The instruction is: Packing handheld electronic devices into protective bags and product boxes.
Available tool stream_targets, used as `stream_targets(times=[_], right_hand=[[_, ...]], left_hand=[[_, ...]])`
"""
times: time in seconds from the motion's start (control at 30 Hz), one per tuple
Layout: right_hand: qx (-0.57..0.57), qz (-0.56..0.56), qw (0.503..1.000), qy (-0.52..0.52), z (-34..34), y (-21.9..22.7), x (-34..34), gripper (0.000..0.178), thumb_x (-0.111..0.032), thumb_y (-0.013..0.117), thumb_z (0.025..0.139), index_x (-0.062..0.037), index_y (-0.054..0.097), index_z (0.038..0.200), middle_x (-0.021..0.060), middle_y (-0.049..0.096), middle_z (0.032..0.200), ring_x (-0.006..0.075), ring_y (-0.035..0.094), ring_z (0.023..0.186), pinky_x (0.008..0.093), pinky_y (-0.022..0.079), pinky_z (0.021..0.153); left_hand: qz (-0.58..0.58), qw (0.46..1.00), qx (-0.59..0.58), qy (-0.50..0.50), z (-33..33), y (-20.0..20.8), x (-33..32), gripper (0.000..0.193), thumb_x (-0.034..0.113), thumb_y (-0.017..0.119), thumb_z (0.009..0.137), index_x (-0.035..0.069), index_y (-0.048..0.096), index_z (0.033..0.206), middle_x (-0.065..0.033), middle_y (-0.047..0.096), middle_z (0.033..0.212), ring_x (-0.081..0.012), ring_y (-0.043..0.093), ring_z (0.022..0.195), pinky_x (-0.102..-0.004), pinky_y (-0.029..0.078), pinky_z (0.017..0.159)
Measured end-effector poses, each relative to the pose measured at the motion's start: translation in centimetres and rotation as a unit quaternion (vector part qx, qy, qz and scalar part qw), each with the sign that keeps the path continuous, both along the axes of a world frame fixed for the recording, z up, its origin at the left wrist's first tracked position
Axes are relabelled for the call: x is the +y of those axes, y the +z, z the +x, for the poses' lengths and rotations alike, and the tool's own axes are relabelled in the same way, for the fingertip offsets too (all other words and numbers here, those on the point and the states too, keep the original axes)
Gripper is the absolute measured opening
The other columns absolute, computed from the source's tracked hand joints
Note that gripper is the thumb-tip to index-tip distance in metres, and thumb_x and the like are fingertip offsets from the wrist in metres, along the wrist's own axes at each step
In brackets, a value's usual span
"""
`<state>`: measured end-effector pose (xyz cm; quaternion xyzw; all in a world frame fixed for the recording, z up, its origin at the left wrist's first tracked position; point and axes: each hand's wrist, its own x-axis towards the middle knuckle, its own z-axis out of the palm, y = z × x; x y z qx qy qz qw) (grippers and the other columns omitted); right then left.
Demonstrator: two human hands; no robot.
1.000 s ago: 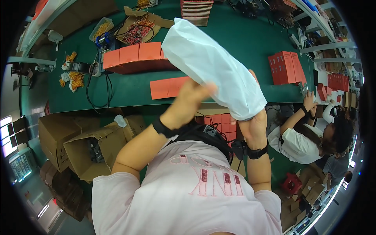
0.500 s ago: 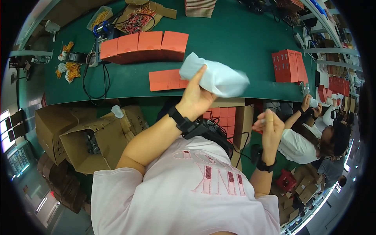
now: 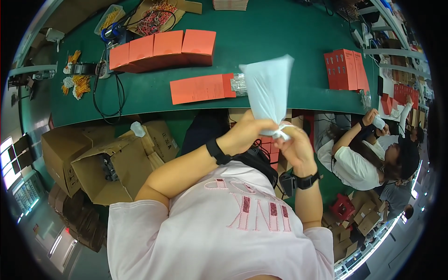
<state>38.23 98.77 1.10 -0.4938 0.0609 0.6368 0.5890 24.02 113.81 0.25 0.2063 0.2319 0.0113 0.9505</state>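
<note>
Head view: left hand (image 3: 247, 134), right hand (image 3: 298, 145) gripping white bag (image 3: 268, 88).

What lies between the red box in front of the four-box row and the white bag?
In the head view, a clear plastic package shows at the right end of the red box, between it and the white bag.

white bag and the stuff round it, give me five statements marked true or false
1. The left hand and right hand are both at the gathered end of the white bag. True.
2. The flat orange box lies nearer the person than the row of orange boxes. True.
3. That row counts two boxes. False: four.
4. The white bag is left of the flat orange box. False: right.
5. Clear plastic shows at the flat orange box's right end. True.
</note>
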Motion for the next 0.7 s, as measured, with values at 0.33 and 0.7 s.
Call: stream_targets(times=[0.33, 0.7], right_hand=[[-0.448, 0.046, 0.893, 0.007, -5.7, 1.1, 2.8, 0.064, -0.012, 0.066, 0.092, 0.0075, 0.038, 0.146, 0.0159, 0.048, 0.142, 0.0224, 0.052, 0.123, 0.0351, 0.04, 0.106], [-0.671, -0.026, 0.684, 0.287, 6.5, -4.4, 8.3, 0.049, -0.004, 0.068, 0.082, 0.0038, 0.056, 0.129, 0.0185, 0.064, 0.117, 0.031, 0.063, 0.107, 0.0389, 0.049, 0.093]], left_hand=[[0.487, 0.859, 0.108, 0.119, 2.3, -2.5, -4.4, 0.055, 0.009, 0.071, 0.085, -0.005, 0.041, 0.13, -0.0261, 0.051, 0.121, -0.0374, 0.054, 0.116, -0.0412, 0.046, 0.098], [0.686, 0.611, 0.388, -0.077, -1.8, -9.0, 4.8, 0.104, 0.046, 0.082, 0.07, -0.004, 0.033, 0.147, -0.0216, 0.052, 0.116, -0.0375, 0.06, 0.102, -0.0446, 0.054, 0.076]])
